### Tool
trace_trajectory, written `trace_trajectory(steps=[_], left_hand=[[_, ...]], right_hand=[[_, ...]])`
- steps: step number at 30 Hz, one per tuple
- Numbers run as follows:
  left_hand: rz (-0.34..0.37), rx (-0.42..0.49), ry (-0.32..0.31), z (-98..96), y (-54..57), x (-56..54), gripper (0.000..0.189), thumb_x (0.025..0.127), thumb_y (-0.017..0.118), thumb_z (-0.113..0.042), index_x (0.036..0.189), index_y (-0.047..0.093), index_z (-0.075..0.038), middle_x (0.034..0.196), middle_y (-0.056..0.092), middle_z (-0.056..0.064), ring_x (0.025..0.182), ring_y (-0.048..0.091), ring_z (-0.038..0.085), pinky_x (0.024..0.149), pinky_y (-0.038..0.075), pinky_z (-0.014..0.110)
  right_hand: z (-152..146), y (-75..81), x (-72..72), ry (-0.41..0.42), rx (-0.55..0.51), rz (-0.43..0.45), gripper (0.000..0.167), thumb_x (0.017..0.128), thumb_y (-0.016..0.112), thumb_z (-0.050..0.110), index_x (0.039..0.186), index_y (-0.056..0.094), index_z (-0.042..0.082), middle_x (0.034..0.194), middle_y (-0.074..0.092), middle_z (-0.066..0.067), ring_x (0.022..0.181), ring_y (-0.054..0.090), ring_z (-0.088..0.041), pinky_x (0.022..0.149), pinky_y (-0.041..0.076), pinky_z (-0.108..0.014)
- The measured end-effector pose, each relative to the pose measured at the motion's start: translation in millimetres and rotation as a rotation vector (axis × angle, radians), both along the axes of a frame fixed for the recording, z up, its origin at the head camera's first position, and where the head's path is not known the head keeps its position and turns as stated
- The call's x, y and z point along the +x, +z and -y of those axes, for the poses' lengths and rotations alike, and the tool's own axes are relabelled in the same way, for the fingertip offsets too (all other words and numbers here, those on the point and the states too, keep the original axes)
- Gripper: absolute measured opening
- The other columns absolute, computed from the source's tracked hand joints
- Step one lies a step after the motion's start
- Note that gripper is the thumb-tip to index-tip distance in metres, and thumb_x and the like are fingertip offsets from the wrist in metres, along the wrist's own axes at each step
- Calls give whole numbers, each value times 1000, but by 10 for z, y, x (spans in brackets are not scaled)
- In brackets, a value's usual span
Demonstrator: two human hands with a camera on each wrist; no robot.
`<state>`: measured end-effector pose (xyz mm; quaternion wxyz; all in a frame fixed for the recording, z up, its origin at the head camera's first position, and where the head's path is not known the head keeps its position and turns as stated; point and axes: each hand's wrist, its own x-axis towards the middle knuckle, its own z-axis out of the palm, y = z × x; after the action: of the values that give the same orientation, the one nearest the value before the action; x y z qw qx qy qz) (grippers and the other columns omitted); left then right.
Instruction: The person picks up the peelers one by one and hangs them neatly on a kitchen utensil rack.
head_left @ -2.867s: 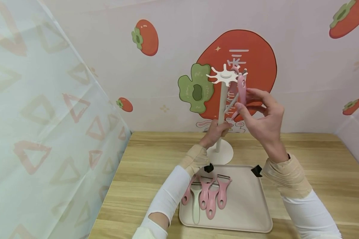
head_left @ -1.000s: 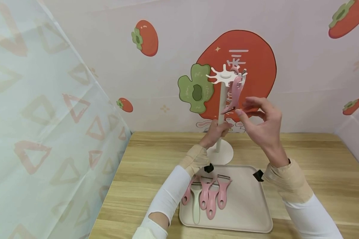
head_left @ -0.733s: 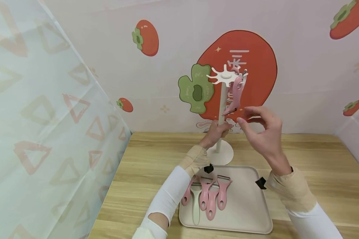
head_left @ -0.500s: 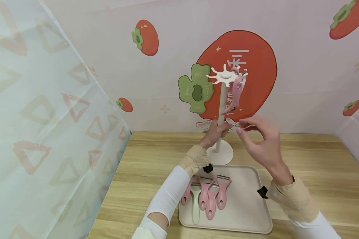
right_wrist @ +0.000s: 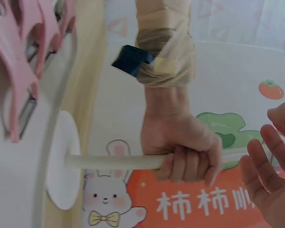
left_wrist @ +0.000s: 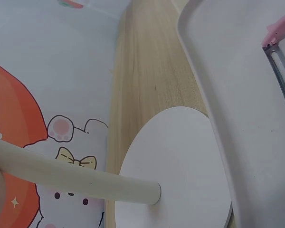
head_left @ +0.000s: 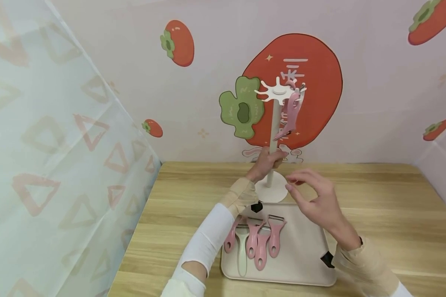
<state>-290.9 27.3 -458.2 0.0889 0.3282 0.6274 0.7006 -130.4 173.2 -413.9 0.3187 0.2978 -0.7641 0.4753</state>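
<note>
In the head view my left hand [head_left: 264, 163] grips the post of a white stand [head_left: 275, 123] with a round base and a crown of curved hooks. From the right-hand hooks hang pink peelers [head_left: 292, 113]; they overlap, so I cannot tell how many. My right hand [head_left: 317, 199] is in the air between the stand and the tray, holding nothing, with thumb and fingers apart and loosely bent. Several more pink peelers [head_left: 276, 239] and one pale green peeler [head_left: 242, 253] lie on the left of the beige tray [head_left: 304, 260]. The right wrist view shows the left fist [right_wrist: 183, 147] wrapped around the post.
The stand's base [left_wrist: 175, 156] sits on the wooden table [head_left: 186, 206] just behind the tray's far edge. A printed cloth wall [head_left: 208, 82] rises at the table's back, with another along the left side.
The right hand lets go of a pink peeler, which now hangs from the stand, then moves down toward the tray. The left hand keeps its grip on the post.
</note>
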Motion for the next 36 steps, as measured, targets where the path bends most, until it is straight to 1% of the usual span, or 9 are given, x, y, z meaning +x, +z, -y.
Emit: trace_trajectory(steps=[3, 8, 11, 15, 17, 20, 24, 30, 36], left_hand=[[-2, 2, 2, 7, -3, -8, 46, 100, 54, -3, 57, 38, -2, 49, 31, -9, 47, 25, 11, 49, 22, 30], [-2, 6, 0, 17, 3, -15, 47, 101, 55, -4, 57, 38, -5, 49, 30, -9, 47, 25, 11, 50, 22, 29], [11, 1, 14, 28, 11, -18, 48, 101, 56, -6, 56, 38, -8, 49, 29, -9, 47, 24, 11, 50, 21, 29], [30, -7, 20, 31, 13, -11, 49, 100, 56, -7, 55, 38, -9, 49, 29, -9, 48, 24, 11, 50, 21, 29], [30, -9, 10, 25, 10, -5, 49, 101, 55, -6, 56, 38, -7, 49, 30, -9, 48, 25, 11, 50, 21, 29], [35, -6, 0, 19, 6, -2, 48, 101, 55, -4, 57, 37, -4, 49, 31, -10, 48, 26, 11, 51, 21, 29], [32, -2, 4, 10, 10, 4, 48, 100, 55, -5, 56, 36, -5, 49, 31, -10, 48, 25, 11, 51, 21, 29], [37, 4, 6, 9, 10, -9, 48, 100, 56, -7, 56, 38, -10, 50, 31, -10, 49, 26, 10, 51, 21, 29], [31, -2, 8, 2, -5, -2, 47, 101, 54, -4, 58, 37, 1, 49, 31, -10, 48, 27, 11, 50, 22, 29]], right_hand=[[-4, -99, 54, 32, 70, 31, 41, 76, 82, -18, 107, 79, 8, 103, 76, -5, 91, 69, -12, 85, 54, -14], [-12, -307, 141, 111, 215, 132, 44, 80, 79, -19, 107, 77, 15, 107, 75, 3, 100, 70, -12, 95, 51, -12], [27, -464, 195, 162, 354, 177, 44, 81, 78, -18, 108, 77, 18, 109, 74, 7, 103, 70, -12, 95, 55, -21], [90, -678, 294, 208, 557, 226, 36, 86, 78, -12, 108, 78, 17, 115, 73, 6, 108, 70, -13, 92, 60, -37], [106, -771, 347, 218, 610, 262, 34, 88, 77, -12, 106, 78, 17, 117, 72, 4, 112, 70, -15, 93, 61, -41], [114, -890, 399, 209, 631, 268, 35, 88, 75, -14, 103, 78, 18, 117, 70, 6, 113, 69, -14, 94, 61, -40], [112, -986, 424, 213, 620, 233, 40, 85, 75, -15, 101, 77, 21, 114, 67, 9, 108, 67, -9, 92, 59, -36], [124, -1009, 405, 243, 613, 191, 40, 82, 75, -18, 99, 78, 18, 113, 68, 6, 107, 64, -11, 92, 56, -35], [142, -994, 418, 217, 668, 195, 32, 84, 76, -13, 97, 80, 17, 115, 69, 2, 107, 63, -16, 92, 55, -40]])
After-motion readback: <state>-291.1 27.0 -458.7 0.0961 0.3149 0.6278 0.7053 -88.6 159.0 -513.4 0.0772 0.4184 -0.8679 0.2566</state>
